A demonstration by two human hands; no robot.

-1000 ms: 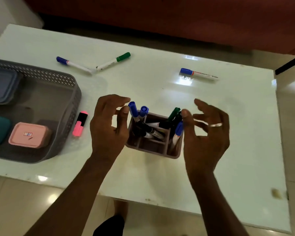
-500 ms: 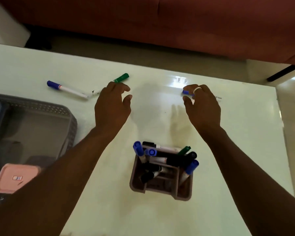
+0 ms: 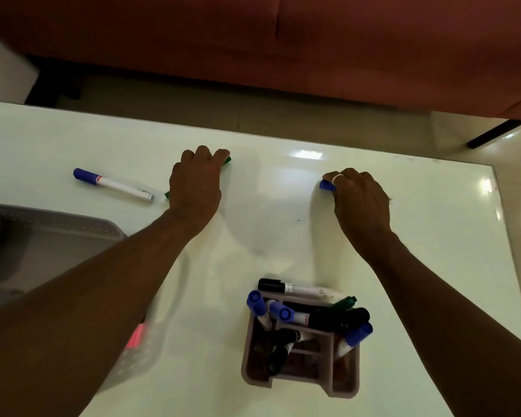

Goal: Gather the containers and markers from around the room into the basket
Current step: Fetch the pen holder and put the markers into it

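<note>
My left hand (image 3: 196,182) lies over the green-capped marker (image 3: 227,161) at the far side of the white table, fingers curled round it; only its cap and tail tip show. My right hand (image 3: 358,194) curls over the blue-capped marker (image 3: 325,185), whose cap pokes out to the left. Another blue-capped marker (image 3: 115,185) lies loose to the left. A brown divided holder (image 3: 301,377) with several markers stands near me. The grey basket (image 3: 73,224) sits at the left, mostly behind my left forearm.
A pink highlighter (image 3: 134,338) lies beside the basket, blurred under my left arm. Beyond the table's far edge (image 3: 283,136) are floor and a red-brown sofa (image 3: 313,49). The table's right edge (image 3: 503,224) is close to my right hand.
Both hands have left the holder, reached forward and dropped onto the far markers: left onto the green one, right onto the blue one. The view has tilted forward.
</note>
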